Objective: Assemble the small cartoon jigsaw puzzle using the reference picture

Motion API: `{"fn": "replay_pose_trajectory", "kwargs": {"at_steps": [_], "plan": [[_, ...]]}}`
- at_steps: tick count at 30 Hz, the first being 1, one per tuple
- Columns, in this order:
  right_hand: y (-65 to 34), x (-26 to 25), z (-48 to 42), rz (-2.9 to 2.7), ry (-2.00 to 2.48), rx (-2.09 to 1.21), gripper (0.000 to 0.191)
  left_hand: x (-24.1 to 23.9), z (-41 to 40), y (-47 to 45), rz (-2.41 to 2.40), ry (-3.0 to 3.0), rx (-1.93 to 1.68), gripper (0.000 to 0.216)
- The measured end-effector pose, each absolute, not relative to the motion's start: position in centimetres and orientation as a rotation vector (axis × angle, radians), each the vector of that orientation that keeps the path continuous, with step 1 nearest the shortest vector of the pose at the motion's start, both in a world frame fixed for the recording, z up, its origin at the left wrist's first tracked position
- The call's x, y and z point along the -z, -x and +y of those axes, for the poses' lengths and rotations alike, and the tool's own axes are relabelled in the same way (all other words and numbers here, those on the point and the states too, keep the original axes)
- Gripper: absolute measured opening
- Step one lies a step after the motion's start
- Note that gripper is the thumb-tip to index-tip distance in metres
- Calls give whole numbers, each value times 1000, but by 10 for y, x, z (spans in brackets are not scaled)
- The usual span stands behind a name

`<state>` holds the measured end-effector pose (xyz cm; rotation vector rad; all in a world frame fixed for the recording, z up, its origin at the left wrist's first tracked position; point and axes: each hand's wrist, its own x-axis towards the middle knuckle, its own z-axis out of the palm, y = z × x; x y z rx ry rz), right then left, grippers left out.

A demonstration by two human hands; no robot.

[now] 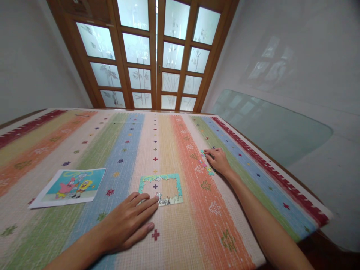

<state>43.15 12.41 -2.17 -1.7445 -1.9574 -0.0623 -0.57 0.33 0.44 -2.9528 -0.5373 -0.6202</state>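
Observation:
A partly assembled jigsaw puzzle point(180, 187) lies on the striped tablecloth, its teal and pale-green frame joined around a bare middle. My left hand point(129, 219) lies flat with fingers stretched, the fingertips covering the puzzle's lower-left corner. To the right, my right hand point(219, 160) reaches over a small group of loose puzzle pieces point(210, 170) in teal, pink and yellow. Its fingertips touch or hover at the upper pieces, thumb and index finger slightly apart. No piece shows between them, though the hand hides part of the group.
A printed cartoon picture point(75, 187) on white paper lies left of the puzzle. The striped tablecloth point(174, 236) covers the table to its far edge. Beyond stand wooden doors with frosted glass panes point(137, 78). White walls flank both sides, with a pale green panel point(270, 123) at right.

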Motion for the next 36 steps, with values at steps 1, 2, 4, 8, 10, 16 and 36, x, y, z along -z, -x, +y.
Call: {"fn": "replay_pose_trajectory", "kwargs": {"at_steps": [1,2,4,8,10,16,36], "plan": [[-431,21,124,-1947,1747,61,26,-5,3,6,-532,2947,618,39],[-431,21,125,-1937,1750,60,25,-6,3,5,-528,2939,616,38],[-432,20,125,-1924,1755,55,23,-7,3,5,-522,2927,619,37],[-433,17,126,-1922,1745,25,20,-7,3,4,-528,2938,630,35],[-433,16,127,-1922,1740,6,20,-7,3,4,-522,2934,634,34],[-435,15,128,-1935,1735,-39,21,-6,3,4,-523,2931,622,35],[-423,-8,117,-1670,1616,-272,33,-5,3,4,-531,2947,648,35]]}}
